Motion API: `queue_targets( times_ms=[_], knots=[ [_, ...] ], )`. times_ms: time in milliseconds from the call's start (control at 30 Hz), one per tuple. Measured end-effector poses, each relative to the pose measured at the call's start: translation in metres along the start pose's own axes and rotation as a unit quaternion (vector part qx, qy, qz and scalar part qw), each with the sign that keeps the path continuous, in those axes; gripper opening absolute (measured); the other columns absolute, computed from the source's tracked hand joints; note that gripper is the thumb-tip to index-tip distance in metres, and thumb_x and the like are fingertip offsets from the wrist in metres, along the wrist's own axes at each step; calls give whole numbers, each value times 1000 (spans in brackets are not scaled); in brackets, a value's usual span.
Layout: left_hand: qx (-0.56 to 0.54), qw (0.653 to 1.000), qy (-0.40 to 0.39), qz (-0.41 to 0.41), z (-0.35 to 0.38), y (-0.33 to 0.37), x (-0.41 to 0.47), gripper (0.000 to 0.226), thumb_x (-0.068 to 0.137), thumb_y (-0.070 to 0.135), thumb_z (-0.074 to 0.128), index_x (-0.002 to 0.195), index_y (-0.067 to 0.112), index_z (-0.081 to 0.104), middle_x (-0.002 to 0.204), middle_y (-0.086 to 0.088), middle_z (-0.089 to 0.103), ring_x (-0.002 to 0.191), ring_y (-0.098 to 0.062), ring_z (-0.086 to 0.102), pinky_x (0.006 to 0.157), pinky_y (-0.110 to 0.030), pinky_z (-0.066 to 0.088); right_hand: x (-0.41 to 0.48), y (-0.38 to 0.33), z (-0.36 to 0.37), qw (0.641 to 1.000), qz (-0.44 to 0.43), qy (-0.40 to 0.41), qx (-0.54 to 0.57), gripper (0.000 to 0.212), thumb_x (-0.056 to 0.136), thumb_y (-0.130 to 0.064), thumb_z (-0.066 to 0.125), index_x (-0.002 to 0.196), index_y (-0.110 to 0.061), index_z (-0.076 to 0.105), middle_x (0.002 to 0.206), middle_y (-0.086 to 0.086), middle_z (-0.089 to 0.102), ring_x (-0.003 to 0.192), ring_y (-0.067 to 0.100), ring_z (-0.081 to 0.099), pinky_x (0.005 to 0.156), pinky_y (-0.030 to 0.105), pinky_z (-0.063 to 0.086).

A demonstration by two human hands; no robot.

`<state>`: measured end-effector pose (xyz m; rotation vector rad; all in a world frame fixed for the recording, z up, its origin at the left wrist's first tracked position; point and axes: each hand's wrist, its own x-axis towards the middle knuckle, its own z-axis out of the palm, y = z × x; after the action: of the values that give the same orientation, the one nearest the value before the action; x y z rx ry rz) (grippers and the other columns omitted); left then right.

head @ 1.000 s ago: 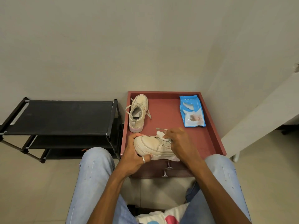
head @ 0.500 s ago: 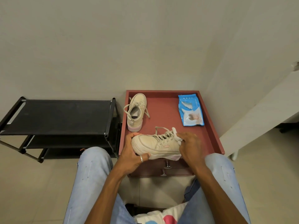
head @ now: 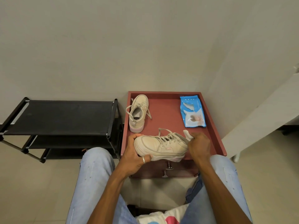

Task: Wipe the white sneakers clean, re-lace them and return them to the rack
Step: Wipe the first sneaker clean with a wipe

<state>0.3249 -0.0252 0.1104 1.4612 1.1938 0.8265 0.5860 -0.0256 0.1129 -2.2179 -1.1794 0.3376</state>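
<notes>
One off-white sneaker [head: 161, 147] lies on its side over the near edge of the red cabinet top [head: 166, 117], toe to the left, laces loose. My left hand [head: 134, 152] grips its toe and sole. My right hand [head: 198, 145] holds a white wipe [head: 187, 134] at the sneaker's heel. The second sneaker [head: 138, 113] stands upright at the back left of the cabinet top, its laces undone. The black shoe rack [head: 61, 117] stands to the left with a bare top shelf.
A blue pack of wet wipes [head: 192, 111] lies at the back right of the cabinet top. Two drawer knobs [head: 167, 170] stick out below the front edge. A white slanted board [head: 262, 115] leans on the right. My knees in pale jeans flank the cabinet.
My right hand with the wipe has slid from the laces rightward to the sneaker's heel. The sneaker has tipped so its side faces up. My left hand keeps its hold on the toe.
</notes>
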Motion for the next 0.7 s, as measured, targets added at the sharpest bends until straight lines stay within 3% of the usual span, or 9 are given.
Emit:
queue_targets(
  times_ms=[67,167,233,300,400,500,600,700],
  knots=[
    [-1,1000,-2,0,0,2,0,82,63,17,83,131,22,38,121,8,56,104,6,59,85,-16,52,4,-3,6,999,-12,-47,-20,15,91,-14,62,98,-13,76,90,8,73,72,20,61,54,19,39],
    [-4,1000,-1,0,0,2,-1,82,63,18,84,131,22,38,121,8,56,103,8,59,84,-15,52,10,-12,8,994,-48,-98,-29,26,83,-2,53,72,-21,67,71,1,65,68,21,57,50,22,35],
    [-2,1000,-2,2,-1,3,-1,83,62,21,84,131,22,38,121,8,55,105,8,58,85,-14,51,10,-20,8,991,-90,-102,-15,33,80,4,51,81,-20,74,80,0,70,75,20,62,58,24,42],
    [-5,1000,-3,5,0,4,-1,83,60,22,85,130,23,39,121,8,56,106,7,59,86,-15,51,6,-29,9,985,-140,-96,21,43,79,10,49,99,-16,77,99,0,72,91,17,64,78,25,48],
    [-9,1000,0,3,0,3,-1,80,62,15,83,127,25,39,120,8,56,105,7,60,87,-17,52,-1,-38,4,974,-182,-74,113,46,79,14,47,99,-15,76,102,-1,70,95,10,61,86,16,47],
    [-5,1000,5,2,0,1,-1,79,63,14,84,128,26,39,121,9,56,106,5,60,89,-19,52,-5,-35,-10,977,-129,-29,165,33,88,5,51,102,-16,73,101,-7,67,95,5,60,79,6,43],
    [-4,1000,8,2,1,-1,1,81,67,5,86,129,24,38,122,8,56,105,8,60,88,-15,51,0,-16,-24,984,-43,57,165,14,91,-8,63,104,-13,66,104,-1,65,97,14,60,75,24,51],
    [-8,1000,7,2,2,-1,3,81,70,-6,85,131,21,38,121,8,55,104,8,60,88,-17,53,11,3,-29,990,3,93,108,12,87,-7,70,98,-8,64,104,10,67,94,23,62,70,26,47]
  ],
)
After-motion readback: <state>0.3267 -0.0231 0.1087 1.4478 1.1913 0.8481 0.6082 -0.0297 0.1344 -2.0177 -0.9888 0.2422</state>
